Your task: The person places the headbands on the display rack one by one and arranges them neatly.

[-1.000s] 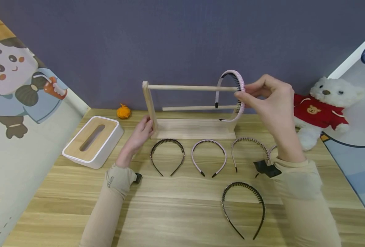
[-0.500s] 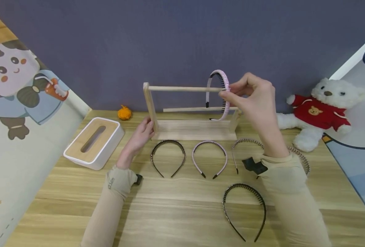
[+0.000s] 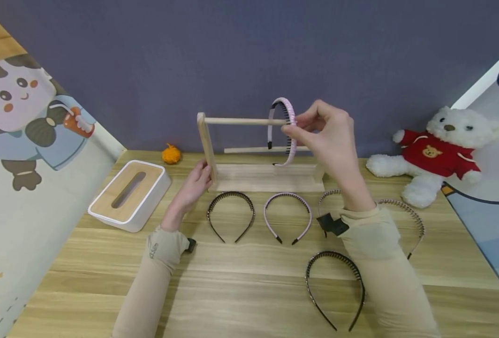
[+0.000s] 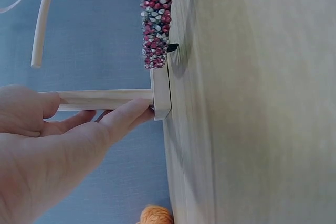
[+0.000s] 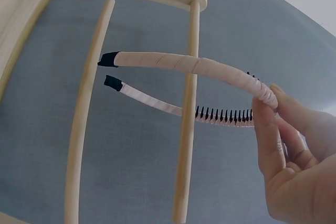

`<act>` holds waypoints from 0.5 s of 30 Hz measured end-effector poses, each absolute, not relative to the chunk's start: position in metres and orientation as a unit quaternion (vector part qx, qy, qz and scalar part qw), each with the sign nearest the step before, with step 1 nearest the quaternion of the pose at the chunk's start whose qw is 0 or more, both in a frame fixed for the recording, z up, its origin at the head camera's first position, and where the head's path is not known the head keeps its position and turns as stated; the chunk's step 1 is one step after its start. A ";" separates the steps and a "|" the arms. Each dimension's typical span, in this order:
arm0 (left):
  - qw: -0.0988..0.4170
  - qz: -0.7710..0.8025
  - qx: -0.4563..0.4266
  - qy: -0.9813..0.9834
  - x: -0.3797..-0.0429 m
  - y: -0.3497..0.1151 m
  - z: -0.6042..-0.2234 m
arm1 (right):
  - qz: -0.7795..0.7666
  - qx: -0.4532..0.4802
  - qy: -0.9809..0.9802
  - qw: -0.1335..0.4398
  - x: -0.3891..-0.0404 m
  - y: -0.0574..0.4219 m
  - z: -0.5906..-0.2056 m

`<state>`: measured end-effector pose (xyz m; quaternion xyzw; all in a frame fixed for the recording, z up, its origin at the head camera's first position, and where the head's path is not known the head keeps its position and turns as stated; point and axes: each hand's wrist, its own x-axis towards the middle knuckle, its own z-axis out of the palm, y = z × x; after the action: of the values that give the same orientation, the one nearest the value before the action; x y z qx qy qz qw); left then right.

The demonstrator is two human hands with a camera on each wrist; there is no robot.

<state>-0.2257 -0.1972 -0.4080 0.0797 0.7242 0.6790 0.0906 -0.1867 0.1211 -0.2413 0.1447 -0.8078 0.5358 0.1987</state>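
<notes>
My right hand [image 3: 331,136] pinches a pink headband [image 5: 157,60] between thumb and fingers. The headband has black tips and black inner teeth, and it straddles the upper rod [image 3: 232,121] of a wooden rack [image 3: 270,184], its open ends pointing down and away from the hand. Thumb and fingers of my left hand [image 3: 194,185] hold the rack's left post [image 4: 105,98] low down, close to the base. Below the upper rod runs a lower rod [image 3: 249,150] whose left end stands free. Part of the rack's right post is hidden by my right hand.
Several headbands lie before the rack: a black one [image 3: 231,193], a pink one [image 3: 287,194], a patterned one [image 3: 421,225] and a nearer black one [image 3: 331,254]. A tissue box [image 3: 152,199] and orange ball [image 3: 171,154] stand left, a teddy bear [image 3: 431,150] right.
My right hand has carried the pink headband leftward along the upper rod, from near the right post toward the middle. My left hand has stayed at the left post.
</notes>
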 end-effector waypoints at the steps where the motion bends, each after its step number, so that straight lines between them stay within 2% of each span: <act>1: 0.091 0.679 0.080 0.724 -0.226 -0.197 -0.408 | 0.538 0.145 -0.807 0.196 -0.188 0.119 -0.242; 15: 0.091 0.678 0.077 0.725 -0.226 -0.198 -0.408 | 0.547 0.149 -0.802 0.188 -0.197 0.094 -0.245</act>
<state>-0.2260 -0.1977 -0.4076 0.0769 0.7249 0.6784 0.0915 -0.1975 0.0937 -0.2455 0.1491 -0.8022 0.5467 0.1883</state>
